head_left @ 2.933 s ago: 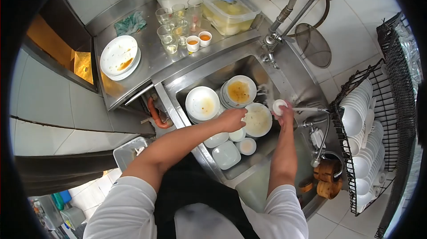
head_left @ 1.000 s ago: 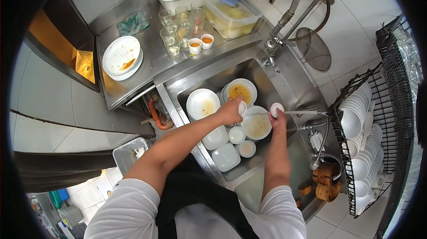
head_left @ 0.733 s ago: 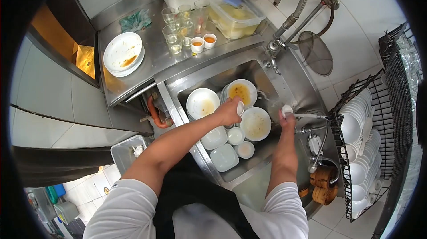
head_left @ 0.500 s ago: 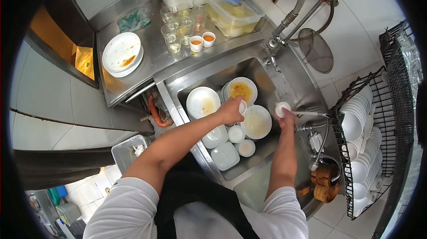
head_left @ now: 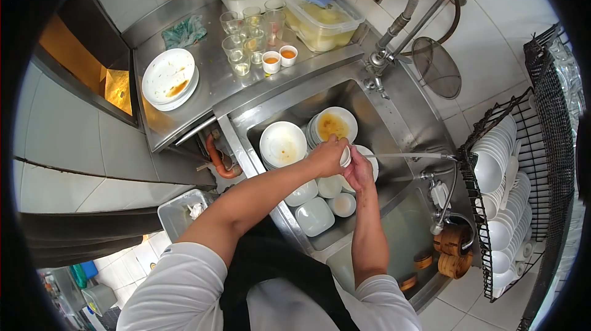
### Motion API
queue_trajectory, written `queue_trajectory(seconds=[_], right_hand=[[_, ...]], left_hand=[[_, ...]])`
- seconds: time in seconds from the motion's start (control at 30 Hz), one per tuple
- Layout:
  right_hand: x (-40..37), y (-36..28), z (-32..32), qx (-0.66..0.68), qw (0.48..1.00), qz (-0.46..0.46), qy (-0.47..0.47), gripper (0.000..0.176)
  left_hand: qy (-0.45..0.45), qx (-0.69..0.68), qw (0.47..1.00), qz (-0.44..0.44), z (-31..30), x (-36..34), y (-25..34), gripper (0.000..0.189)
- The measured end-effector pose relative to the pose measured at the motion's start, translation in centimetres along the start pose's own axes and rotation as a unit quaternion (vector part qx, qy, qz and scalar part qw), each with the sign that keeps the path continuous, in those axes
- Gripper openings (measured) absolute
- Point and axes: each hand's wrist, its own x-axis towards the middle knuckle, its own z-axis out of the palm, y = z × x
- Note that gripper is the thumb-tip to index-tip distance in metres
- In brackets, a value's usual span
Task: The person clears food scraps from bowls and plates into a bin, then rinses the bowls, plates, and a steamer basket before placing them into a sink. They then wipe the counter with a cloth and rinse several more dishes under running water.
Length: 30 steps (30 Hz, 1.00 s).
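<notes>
Sink basin (head_left: 295, 110), steel, holding stacked crockery and serving as the landmark. Item: small white cup (head_left: 345, 157), one, above the middle of the sink basin, gripped in the fingers of the left hand (head_left: 325, 157). Item: right hand (head_left: 359, 172), over the basin's right half, fingers curled against the cup's side; whether it grips a second piece, I cannot tell. Changed from the earlier frame: the right hand, then near the basin's right edge with a small white dish and well apart from the left, is now drawn in beside it; that dish cannot be made out. The large pale bowl (head_left: 371, 163), then in fuller view in the basin, is now mostly covered by the right hand. Also in the basin: white bowl stack (head_left: 282, 144), left side; bowl stack with yellow-brown residue (head_left: 335, 125), far side; square white dishes (head_left: 315, 217), near side; small round bowl (head_left: 343, 205), beside them. Beyond the basin, on the counter (head_left: 215, 88): drinking glasses (head_left: 241, 43), assorted; small cups of orange liquid (head_left: 288, 55), two; clear container (head_left: 323, 20); soiled plates (head_left: 169, 78), stacked, toward the left. Right of the basin: wire rack (head_left: 530, 140) of white bowls (head_left: 487, 171), and round wooden pieces (head_left: 452, 240).
</notes>
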Motion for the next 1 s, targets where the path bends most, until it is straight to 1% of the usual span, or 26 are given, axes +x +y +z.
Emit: queue_trajectory(seconds=[0.07, 0.1, 0.17, 0.27, 0.33, 0.37, 0.43, 0.5, 0.57, 0.6, 0.63, 0.7, 0.77, 0.8, 0.83, 0.87, 0.9, 0.97, 1.0], right_hand=[[0.2, 0.2, -0.4, -0.045, 0.999, -0.001, -0.007, 0.037], [0.3, 0.3, -0.6, -0.047, 0.999, -0.001, -0.008, 0.037], [0.4, 0.6, -0.6, -0.036, 0.998, -0.009, -0.043, 0.039], [0.0, 0.7, -0.2, -0.021, 0.998, -0.017, -0.048, 0.039], [0.1, 0.8, -0.5, -0.003, 0.998, -0.009, -0.057, 0.038], [0.2, 0.8, -0.8, 0.016, 0.998, -0.001, -0.064, 0.038], [0.4, 0.7, -1.8, 0.017, 0.998, -0.01, -0.054, 0.038], [1.1, 0.5, -4.3, 0.019, 0.999, -0.021, -0.043, 0.039], [2.6, 0.0, -8.8, 0.004, 0.996, -0.045, 0.07, 0.041], [3.6, -0.6, -11.3, 0.051, 0.986, -0.062, 0.147, 0.041], [4.5, -1.5, -13.7, 0.098, 0.967, -0.077, 0.223, 0.042], [4.8, -4.1, -16.9, 0.127, 0.928, -0.136, 0.323, 0.037], [4.3, -6.6, -17.6, 0.047, 0.894, -0.203, 0.396, 0.035], [3.9, -7.6, -17.9, 0.046, 0.894, -0.203, 0.398, 0.035], [3.6, -8.5, -18.2, 0.016, 0.883, -0.207, 0.422, 0.034], [3.5, -9.2, -18.5, -0.014, 0.87, -0.211, 0.445, 0.033], [3.6, -9.6, -18.7, -0.015, 0.87, -0.21, 0.445, 0.033], [3.7, -10.0, -18.2, -0.116, 0.901, -0.119, 0.4, 0.033], [3.6, -10.1, -17.9, -0.116, 0.901, -0.117, 0.401, 0.033]], left_hand=[[-0.007, 0.005, 1.0, -0.01, -0.1, -0.2, 0.2, 0.064], [-0.008, -0.006, 1.0, -0.02, -0.2, -0.3, 0.2, 0.064], [-0.005, -0.016, 0.999, -0.032, -0.7, -0.5, 0.3, 0.064], [0.0, -0.025, 0.999, -0.032, -0.7, -0.3, -0.6, 0.065], [0.028, -0.079, 0.996, 0.025, -0.6, 0.0, -1.6, 0.07], [0.028, -0.078, 0.996, 0.025, -0.9, -0.1, -1.6, 0.07], [0.001, -0.115, 0.993, -0.034, -2.0, -0.6, -0.9, 0.072], [-0.006, -0.114, 0.992, -0.048, -3.0, -0.9, -0.4, 0.073], [-0.013, -0.112, 0.992, -0.06, -3.1, -1.1, -0.8, 0.075], [0.0, -0.1, 0.994, -0.054, -2.6, -1.0, -1.5, 0.074], [0.014, -0.089, 0.995, -0.048, -2.3, -1.0, -1.9, 0.073], [0.002, -0.083, 0.995, -0.05, -2.2, -1.2, -2.3, 0.072], [-0.008, -0.078, 0.995, -0.054, -1.7, -1.5, -3.0, 0.07], [0.001, -0.075, 0.996, -0.046, -1.3, -1.5, -3.4, 0.069], [0.01, -0.072, 0.997, -0.037, -1.3, -1.7, -3.3, 0.069], [0.01, -0.074, 0.997, -0.037, -1.4, -1.7, -3.2, 0.069], [-0.002, -0.077, 0.996, -0.045, -1.5, -1.7, -3.2, 0.069], [-0.015, -0.082, 0.995, -0.055, -1.7, -1.7, -3.1, 0.068], [-0.023, -0.082, 0.995, -0.06, -1.9, -1.6, -3.0, 0.069]])
